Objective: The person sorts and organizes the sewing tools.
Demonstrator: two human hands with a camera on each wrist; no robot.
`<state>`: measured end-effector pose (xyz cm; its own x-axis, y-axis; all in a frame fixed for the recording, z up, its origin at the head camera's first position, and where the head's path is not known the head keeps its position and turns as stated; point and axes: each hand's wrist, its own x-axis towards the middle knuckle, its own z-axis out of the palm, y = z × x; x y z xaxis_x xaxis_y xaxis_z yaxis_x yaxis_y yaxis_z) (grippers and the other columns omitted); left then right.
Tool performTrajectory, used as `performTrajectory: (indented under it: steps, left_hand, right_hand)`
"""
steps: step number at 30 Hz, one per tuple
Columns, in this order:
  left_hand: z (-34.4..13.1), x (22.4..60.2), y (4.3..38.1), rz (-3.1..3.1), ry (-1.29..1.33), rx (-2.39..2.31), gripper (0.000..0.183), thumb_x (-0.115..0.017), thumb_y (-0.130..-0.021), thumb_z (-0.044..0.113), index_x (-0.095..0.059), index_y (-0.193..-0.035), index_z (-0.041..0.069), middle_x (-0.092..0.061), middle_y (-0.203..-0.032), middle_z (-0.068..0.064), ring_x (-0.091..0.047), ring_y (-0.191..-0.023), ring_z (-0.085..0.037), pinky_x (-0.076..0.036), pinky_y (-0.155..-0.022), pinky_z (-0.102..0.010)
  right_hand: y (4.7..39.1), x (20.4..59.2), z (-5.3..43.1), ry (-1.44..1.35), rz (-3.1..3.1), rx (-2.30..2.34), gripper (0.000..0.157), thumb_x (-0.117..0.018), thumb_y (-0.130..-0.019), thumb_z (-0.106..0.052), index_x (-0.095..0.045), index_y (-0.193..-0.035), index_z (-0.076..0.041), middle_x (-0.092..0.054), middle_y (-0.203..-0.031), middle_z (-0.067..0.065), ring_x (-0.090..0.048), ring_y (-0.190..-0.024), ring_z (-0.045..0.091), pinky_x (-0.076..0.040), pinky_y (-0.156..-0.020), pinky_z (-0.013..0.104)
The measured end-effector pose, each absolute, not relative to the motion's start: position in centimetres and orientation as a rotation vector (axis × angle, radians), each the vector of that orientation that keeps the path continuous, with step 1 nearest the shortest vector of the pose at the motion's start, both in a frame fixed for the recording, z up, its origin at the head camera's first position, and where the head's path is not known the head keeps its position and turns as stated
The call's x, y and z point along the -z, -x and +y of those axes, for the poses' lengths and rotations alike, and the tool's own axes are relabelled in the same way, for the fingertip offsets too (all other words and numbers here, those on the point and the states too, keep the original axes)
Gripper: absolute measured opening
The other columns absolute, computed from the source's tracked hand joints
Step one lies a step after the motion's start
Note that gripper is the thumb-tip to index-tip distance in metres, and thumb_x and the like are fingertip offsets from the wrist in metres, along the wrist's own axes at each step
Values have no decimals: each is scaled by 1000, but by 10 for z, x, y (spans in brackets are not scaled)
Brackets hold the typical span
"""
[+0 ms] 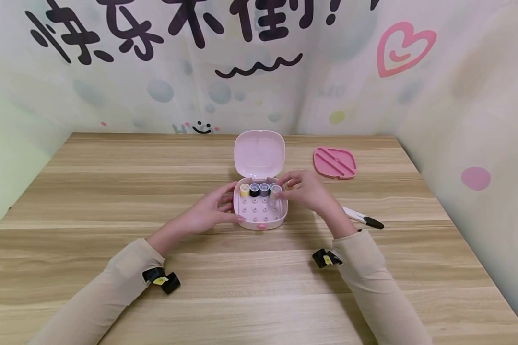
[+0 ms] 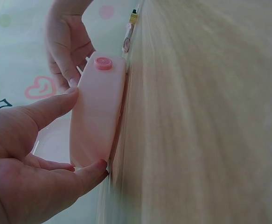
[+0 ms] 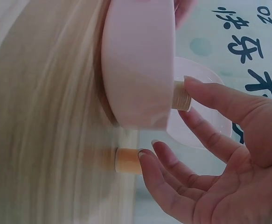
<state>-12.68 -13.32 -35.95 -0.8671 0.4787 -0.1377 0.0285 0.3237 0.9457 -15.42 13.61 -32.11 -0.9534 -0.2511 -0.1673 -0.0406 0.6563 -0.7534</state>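
An open pale pink sewing box (image 1: 249, 224) stands on the table with its lid (image 1: 259, 152) tipped up behind it. My left hand (image 1: 209, 208) grips its left side, thumb at the front corner and fingers along the wall. Between thumb and forefinger, my right hand (image 1: 304, 192) pinches a beige thread spool (image 3: 181, 96) over the box's right side. A yellow spool (image 1: 244, 191), a black spool (image 1: 254, 192) and a grey-blue spool (image 1: 264, 192) line the back row; another spool there is partly hidden. Rows of bare pegs (image 1: 254, 210) show in front of them.
An orange spool (image 3: 127, 160) stands on the table beside the box, below my right fingers in the right wrist view. A darker pink tray (image 1: 335, 163) lies at the back right. A white marker with a black cap (image 1: 362, 218) lies near my right wrist.
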Motion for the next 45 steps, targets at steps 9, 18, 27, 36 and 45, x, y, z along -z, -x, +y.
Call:
performTrajectory:
  steps: [9, 18, 27, 36, 45]
  left_hand:
    - [-133, 359, 127, 2187, -429, -1567, 96, -77, -91, -2, -16, -165, -7, -22, -170, -31, -32, -154, -48, -38, -124, -49]
    - [-133, 359, 127, 2180, -426, -1567, 96, -76, -92, -3, -15, -165, -8, -23, -169, -31, -32, -154, -48, -38, -124, -49]
    - [-132, 359, 127, 2178, -435, -1570, 94, -76, -93, -3, -15, -165, -8, -22, -170, -31, -32, -154, -49, -38, -123, -49]
    - [-132, 359, 127, 2198, -452, -1556, 93, -76, -92, -3, -17, -165, -8, -23, -169, -31, -33, -153, -49, -39, -123, -49]
    - [-132, 360, 127, 2175, -435, -1577, 93, -76, -93, -3, -17, -165, -7, -23, -170, -30, -33, -154, -48, -39, -123, -49]
  right_hand:
    - [154, 324, 134, 244, 2637, 1152, 24, -83, -90, -14, -78, -111, -4, -69, -115, 20, -60, -107, 32, -51, -78, 31]
    - [154, 327, 132, 223, 2636, 1118, 26, -82, -90, -14, -78, -114, -5, -67, -116, 20, -58, -106, 31, -48, -77, 30]
    - [156, 331, 129, 195, 2646, 1074, 31, -86, -88, -16, -79, -117, -7, -59, -95, 10, -50, -85, 23, -42, -66, 27]
    - [155, 330, 131, 207, 2634, 1097, 32, -86, -88, -16, -79, -118, -6, -62, -97, 11, -52, -87, 23, -43, -67, 27]
    - [156, 324, 138, 245, 2642, 1141, 33, -86, -87, -15, -79, -118, -4, -72, -110, 20, -63, -100, 31, -54, -77, 31]
